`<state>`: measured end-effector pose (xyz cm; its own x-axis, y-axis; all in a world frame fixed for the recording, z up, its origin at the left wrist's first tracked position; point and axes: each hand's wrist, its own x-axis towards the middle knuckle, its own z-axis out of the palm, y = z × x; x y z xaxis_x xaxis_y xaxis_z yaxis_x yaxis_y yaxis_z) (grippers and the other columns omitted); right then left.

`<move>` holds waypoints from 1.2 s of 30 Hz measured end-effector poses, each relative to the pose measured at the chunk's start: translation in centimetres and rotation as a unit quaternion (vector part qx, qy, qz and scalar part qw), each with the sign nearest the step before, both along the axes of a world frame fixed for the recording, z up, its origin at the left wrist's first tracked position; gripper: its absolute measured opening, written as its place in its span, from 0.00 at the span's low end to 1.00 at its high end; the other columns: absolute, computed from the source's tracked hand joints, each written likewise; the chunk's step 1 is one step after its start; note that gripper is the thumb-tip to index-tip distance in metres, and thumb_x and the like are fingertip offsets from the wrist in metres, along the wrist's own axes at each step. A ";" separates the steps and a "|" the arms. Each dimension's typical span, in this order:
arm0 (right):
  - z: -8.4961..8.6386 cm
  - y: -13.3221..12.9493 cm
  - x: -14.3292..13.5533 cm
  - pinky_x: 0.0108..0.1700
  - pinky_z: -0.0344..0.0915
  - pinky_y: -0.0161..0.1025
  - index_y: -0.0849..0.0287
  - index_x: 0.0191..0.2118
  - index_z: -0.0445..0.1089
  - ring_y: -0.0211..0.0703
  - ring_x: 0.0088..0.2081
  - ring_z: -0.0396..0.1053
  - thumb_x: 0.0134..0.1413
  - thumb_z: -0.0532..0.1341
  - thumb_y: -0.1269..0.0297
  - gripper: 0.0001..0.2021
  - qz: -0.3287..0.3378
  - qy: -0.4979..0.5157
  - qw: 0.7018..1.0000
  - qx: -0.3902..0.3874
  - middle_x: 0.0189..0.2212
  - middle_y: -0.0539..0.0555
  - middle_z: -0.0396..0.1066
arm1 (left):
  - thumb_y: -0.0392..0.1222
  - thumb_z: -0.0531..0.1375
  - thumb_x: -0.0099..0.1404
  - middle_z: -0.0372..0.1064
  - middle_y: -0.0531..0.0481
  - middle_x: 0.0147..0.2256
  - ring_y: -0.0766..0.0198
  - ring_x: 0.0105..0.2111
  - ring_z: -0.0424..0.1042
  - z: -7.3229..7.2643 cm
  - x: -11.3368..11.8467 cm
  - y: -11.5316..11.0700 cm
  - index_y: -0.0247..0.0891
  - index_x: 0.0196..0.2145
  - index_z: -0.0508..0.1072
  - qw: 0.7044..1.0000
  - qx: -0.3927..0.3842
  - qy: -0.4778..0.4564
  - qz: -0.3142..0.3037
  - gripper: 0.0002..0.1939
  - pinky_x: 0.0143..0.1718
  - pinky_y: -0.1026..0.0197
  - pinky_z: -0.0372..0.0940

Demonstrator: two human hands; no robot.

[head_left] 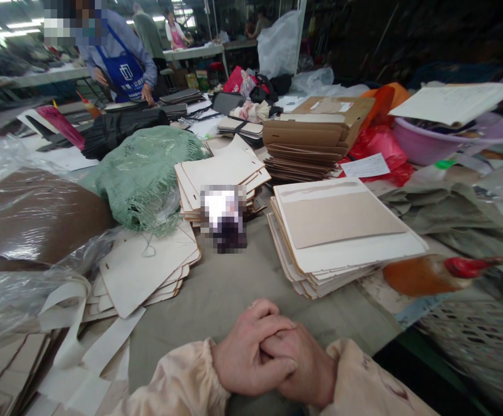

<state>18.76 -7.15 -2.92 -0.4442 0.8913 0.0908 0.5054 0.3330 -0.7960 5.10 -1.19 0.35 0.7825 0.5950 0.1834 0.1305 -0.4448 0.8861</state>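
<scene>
My left hand is wrapped over my right hand at the front edge of the grey-green cloth. The fingers of my left hand are closed round those of my right, whose fingertips are hidden. Beyond them to the right is a stack of cream panels with a beige piece on top. Another pile of cream panels stands further back, beside a blurred-out patch. More cream panels lie fanned out on the left.
At the right lies an orange bottle with a red neck. A green mesh bag and plastic-wrapped brown material are at the left. Brown panels and a purple basin are further back. A person in a blue apron stands across.
</scene>
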 end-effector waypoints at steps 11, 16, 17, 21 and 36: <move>0.4 0.4 0.1 0.55 0.61 0.43 0.58 0.46 0.70 0.47 0.51 0.66 0.49 0.58 0.67 0.16 0.020 0.033 0.999 0.016 0.44 0.56 0.72 | 0.38 0.61 0.51 0.67 0.42 0.43 0.57 0.43 0.66 0.0 0.0 0.2 0.35 0.48 0.68 0.999 -0.006 -0.008 -0.042 0.25 0.48 0.55 0.61; 0.2 0.3 0.1 0.51 0.65 0.43 0.56 0.47 0.70 0.47 0.49 0.68 0.46 0.58 0.66 0.19 0.022 0.025 0.999 -0.003 0.45 0.55 0.72 | 0.43 0.62 0.52 0.65 0.41 0.41 0.57 0.41 0.66 0.0 -0.1 0.1 0.34 0.47 0.70 1.000 -0.008 0.014 -0.025 0.24 0.45 0.54 0.62; 0.2 0.3 0.1 0.51 0.66 0.43 0.56 0.47 0.70 0.47 0.49 0.68 0.46 0.58 0.67 0.18 0.021 0.024 0.999 -0.004 0.44 0.54 0.73 | 0.43 0.62 0.52 0.65 0.41 0.40 0.57 0.41 0.66 0.0 -0.1 0.1 0.34 0.47 0.70 1.000 -0.006 0.015 -0.023 0.24 0.45 0.54 0.62; 0.2 0.2 0.0 0.44 0.69 0.43 0.55 0.43 0.72 0.47 0.43 0.71 0.47 0.57 0.65 0.16 0.008 0.032 0.999 0.000 0.39 0.53 0.74 | 0.43 0.61 0.51 0.64 0.43 0.39 0.57 0.39 0.65 0.0 0.0 0.1 0.35 0.45 0.71 1.000 0.003 0.015 -0.017 0.23 0.44 0.54 0.62; 0.6 0.3 0.1 0.50 0.65 0.40 0.59 0.42 0.69 0.45 0.45 0.67 0.54 0.54 0.67 0.11 0.028 -0.008 0.996 0.085 0.39 0.56 0.72 | 0.43 0.57 0.58 0.66 0.43 0.37 0.57 0.39 0.65 0.0 -0.5 0.2 0.36 0.46 0.68 0.997 0.016 -0.071 0.011 0.18 0.42 0.53 0.62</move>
